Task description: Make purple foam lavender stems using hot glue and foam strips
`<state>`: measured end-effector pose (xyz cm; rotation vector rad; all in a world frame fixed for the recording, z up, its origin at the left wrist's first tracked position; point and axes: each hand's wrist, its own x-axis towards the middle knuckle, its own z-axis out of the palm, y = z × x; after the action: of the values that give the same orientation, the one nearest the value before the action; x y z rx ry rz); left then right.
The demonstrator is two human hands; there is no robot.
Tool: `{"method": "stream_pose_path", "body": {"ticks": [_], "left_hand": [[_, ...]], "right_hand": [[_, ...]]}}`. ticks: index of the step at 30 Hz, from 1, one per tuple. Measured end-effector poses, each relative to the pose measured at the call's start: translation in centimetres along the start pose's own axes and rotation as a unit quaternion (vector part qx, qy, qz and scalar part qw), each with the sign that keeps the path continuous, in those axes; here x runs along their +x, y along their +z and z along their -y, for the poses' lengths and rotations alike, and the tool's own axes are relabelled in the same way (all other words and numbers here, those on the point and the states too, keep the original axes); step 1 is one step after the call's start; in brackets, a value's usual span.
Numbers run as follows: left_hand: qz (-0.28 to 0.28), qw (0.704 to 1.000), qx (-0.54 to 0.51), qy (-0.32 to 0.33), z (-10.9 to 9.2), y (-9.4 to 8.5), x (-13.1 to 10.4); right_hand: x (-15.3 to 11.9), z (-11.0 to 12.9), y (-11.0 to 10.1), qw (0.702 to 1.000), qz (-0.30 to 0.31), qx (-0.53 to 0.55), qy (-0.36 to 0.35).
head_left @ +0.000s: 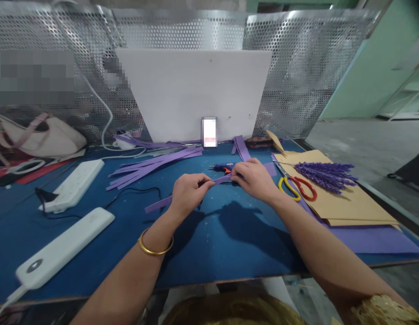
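In the head view, pinches strip [223, 179] between thumb and fingers of both left hand [191, 192] and right hand [253, 178]. Stretches it crosswise between fingertips, long axis rising slightly rightward, tail pointing left and nearer the body past left hand. Has glue gun [226, 166] just beyond, scissors [285, 176] beside right hand, loose strips [162, 163] beyond left hand.
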<state>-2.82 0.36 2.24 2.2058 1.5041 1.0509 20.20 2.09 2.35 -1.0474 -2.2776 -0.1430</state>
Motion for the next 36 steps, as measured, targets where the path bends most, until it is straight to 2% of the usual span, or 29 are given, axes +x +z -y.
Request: {"method": "stream_pose_path", "body": {"ticks": [5,9,14,19,27,32,36], "left_hand": [[0.009,0.999,-0.044,-0.031,0.2,0.0,0.0],[0.01,0.999,-0.038,-0.023,0.2,-0.1,0.1],[0.02,0.997,-0.064,-0.049,0.1,-0.5,0.2],[0.017,0.999,-0.035,-0.031,0.4,-0.8,0.3],[-0.002,0.998,-0.05,-0.049,0.8,-0.5,0.5],[0.011,0.998,-0.042,-0.039,0.5,-0.1,0.1],[-0.001,1.0,-0.022,-0.011,0.5,0.2,-0.1]], "right_hand": [[0.1,-0.2,-0.2,1.0,-0.009,-0.017,0.015],[0.1,-0.3,-0.5,1.0,-0.003,-0.021,0.008],[0.0,-1.0,-1.1,0.999,-0.019,-0.038,0.022],[0.0,-1.5,-1.2,0.999,-0.018,-0.027,0.034],[0.0,-1.4,-1.2,0.999,-0.026,-0.023,0.042],[0.0,-0.8,-0.8,0.999,-0.005,-0.015,0.036],[0.0,0.1,-0.2,0.998,-0.031,0.013,0.054]]}}
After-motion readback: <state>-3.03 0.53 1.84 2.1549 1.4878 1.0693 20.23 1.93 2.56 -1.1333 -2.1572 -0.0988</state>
